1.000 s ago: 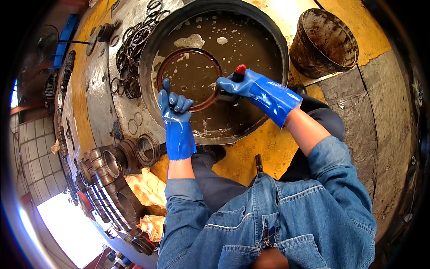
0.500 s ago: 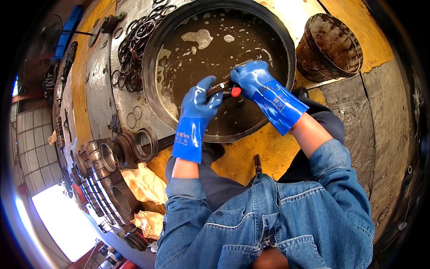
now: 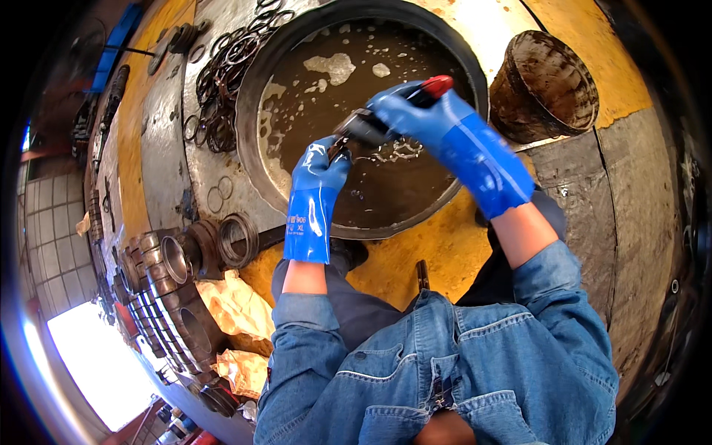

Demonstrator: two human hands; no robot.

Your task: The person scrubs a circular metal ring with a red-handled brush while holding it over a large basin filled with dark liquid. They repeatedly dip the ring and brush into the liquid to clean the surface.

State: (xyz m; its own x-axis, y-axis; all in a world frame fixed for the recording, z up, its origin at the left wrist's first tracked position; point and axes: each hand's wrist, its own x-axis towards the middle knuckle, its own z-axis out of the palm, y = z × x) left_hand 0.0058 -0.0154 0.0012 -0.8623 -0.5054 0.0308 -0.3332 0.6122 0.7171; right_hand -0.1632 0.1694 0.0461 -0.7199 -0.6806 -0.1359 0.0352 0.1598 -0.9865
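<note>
My gloved right hand (image 3: 415,111) grips a red-handled brush (image 3: 397,111) over the basin (image 3: 256,96) of murky liquid; my left hand (image 3: 319,167) pinches a small dark part (image 3: 341,144) against it.

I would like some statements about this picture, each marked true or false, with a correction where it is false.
1. Both hands wear blue gloves. True: the left hand and the right hand are gloved in blue.
2. The right hand holds a tool with a red end. True.
3. The round basin holds clear water. False: the liquid is brown and murky, with patches of foam.
4. The hands work over the rusty bucket. False: they are over the basin; the bucket stands apart, to the right.
5. Loose metal rings lie left of the basin. True.
6. The person wears a red jacket. False: it is a blue denim jacket.
</note>
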